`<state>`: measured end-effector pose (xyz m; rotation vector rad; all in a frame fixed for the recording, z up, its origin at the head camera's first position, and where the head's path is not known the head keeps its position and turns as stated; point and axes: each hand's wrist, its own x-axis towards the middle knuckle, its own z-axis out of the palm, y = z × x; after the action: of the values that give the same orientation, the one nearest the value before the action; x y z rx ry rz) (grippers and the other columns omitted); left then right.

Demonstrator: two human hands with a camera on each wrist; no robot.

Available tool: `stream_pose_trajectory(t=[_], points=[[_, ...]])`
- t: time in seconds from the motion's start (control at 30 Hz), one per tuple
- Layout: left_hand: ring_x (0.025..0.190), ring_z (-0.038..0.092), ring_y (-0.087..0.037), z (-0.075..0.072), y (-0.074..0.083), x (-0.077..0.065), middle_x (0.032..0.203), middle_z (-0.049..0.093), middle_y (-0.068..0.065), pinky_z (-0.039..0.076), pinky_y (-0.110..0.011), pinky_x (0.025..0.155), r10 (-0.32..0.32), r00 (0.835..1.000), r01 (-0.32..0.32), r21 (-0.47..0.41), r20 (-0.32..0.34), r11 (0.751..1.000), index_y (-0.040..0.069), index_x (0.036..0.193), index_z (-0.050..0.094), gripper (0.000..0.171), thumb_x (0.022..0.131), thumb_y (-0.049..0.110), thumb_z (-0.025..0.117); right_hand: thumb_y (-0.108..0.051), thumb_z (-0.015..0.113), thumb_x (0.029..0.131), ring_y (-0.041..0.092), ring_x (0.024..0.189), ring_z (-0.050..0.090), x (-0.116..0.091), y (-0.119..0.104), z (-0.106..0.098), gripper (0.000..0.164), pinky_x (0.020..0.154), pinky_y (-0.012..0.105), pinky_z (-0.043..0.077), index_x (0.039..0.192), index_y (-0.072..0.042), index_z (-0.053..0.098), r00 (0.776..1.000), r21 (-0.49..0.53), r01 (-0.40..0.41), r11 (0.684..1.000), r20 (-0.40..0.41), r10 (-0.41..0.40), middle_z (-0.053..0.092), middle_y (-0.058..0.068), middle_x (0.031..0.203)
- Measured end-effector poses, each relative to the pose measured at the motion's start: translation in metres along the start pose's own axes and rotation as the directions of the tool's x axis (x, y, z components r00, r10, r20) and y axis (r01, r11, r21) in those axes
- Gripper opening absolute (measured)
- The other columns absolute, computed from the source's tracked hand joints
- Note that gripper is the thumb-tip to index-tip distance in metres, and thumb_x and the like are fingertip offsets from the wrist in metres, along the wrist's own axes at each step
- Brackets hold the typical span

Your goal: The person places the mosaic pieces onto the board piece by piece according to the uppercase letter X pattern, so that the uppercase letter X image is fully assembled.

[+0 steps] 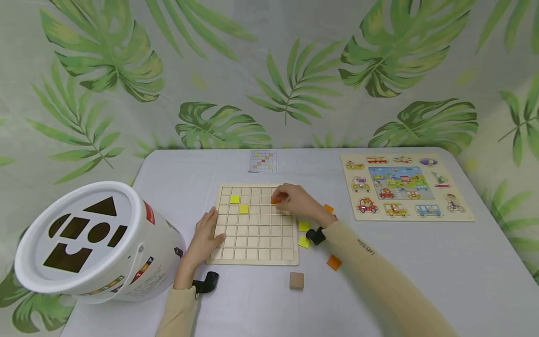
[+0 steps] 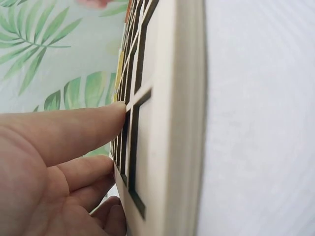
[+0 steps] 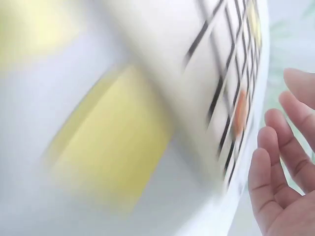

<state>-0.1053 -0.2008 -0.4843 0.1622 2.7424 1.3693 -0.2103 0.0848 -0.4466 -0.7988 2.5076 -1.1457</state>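
Observation:
A wooden grid board [image 1: 252, 263] lies on the table, with a yellow tile [image 1: 234, 199] and another yellow tile [image 1: 244, 209] in its upper left cells. My left hand [image 1: 206, 238] rests along the board's left edge, its thumb [image 2: 93, 125] over the grid and the other fingers extended at the rim. Over the upper right cells is my right hand [image 1: 296, 200], partly covering an orange tile [image 1: 274, 200]. In the right wrist view that orange tile [image 3: 239, 114] sits in the grid, and the loosely bent fingers [image 3: 262, 172] stand apart from it.
Right of the board lie loose yellow tiles [image 1: 303, 242] and orange tiles [image 1: 334, 262]. A wooden block [image 1: 296, 281] sits near the front. A pattern card [image 1: 263, 161] lies behind the board, a picture puzzle [image 1: 358, 213] far right. A white shape-sorter bucket [image 1: 162, 262] stands left.

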Motion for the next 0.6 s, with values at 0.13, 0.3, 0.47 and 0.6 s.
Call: stream_pose_trajectory(t=[0.13, 0.3, 0.47, 0.6], points=[[0.14, 0.002, -0.045, 0.001, -0.001, 0.0, 0.154, 0.013, -0.027, 0.005, -0.06, 0.109, -0.006, 1.0, 0.006, 0.001, 0.0, 1.0, -0.018, 0.142, 0.022, 0.07, 0.085, -0.005, 0.061, -0.005, 0.068, 0.085, 0.019, 0.087, 0.055, -0.032, 0.025, -0.025, 0.018, 0.078, 0.034, 0.047, 0.103, -0.002, 0.066, 0.996, -0.024, -0.041, 0.999, -0.082, 0.039, 0.062, 0.004, 0.095], [0.14, 0.002, -0.045, 0.001, -0.002, -0.001, 0.154, 0.013, -0.027, 0.005, -0.06, 0.109, -0.009, 1.0, 0.009, -0.006, 0.001, 1.0, -0.017, 0.142, 0.022, 0.07, 0.085, -0.005, 0.061, -0.002, 0.068, 0.086, 0.023, 0.086, 0.055, -0.067, 0.047, -0.047, 0.016, 0.077, 0.038, 0.048, 0.101, -0.001, 0.066, 0.981, -0.049, -0.125, 0.991, -0.155, 0.116, 0.062, 0.007, 0.094], [0.14, 0.002, -0.045, 0.001, -0.002, -0.001, 0.154, 0.013, -0.026, 0.005, -0.06, 0.109, -0.003, 1.0, 0.003, -0.001, 0.006, 1.0, -0.017, 0.143, 0.022, 0.07, 0.086, -0.004, 0.061, -0.004, 0.07, 0.085, 0.025, 0.084, 0.055, -0.084, 0.061, -0.054, 0.015, 0.076, 0.038, 0.048, 0.098, 0.0, 0.066, 0.97, -0.083, -0.2, 0.976, -0.154, 0.186, 0.061, 0.009, 0.091], [0.141, 0.001, -0.044, 0.0, -0.002, 0.0, 0.155, 0.012, -0.025, 0.005, -0.06, 0.109, -0.005, 1.0, 0.005, -0.002, 0.016, 1.0, -0.016, 0.143, 0.021, 0.069, 0.088, -0.003, 0.06, -0.007, 0.072, 0.083, 0.024, 0.083, 0.053, -0.085, 0.064, -0.052, 0.016, 0.075, 0.037, 0.046, 0.096, -0.001, 0.066, 0.967, -0.12, -0.226, 0.967, -0.149, 0.207, 0.06, 0.008, 0.089]])
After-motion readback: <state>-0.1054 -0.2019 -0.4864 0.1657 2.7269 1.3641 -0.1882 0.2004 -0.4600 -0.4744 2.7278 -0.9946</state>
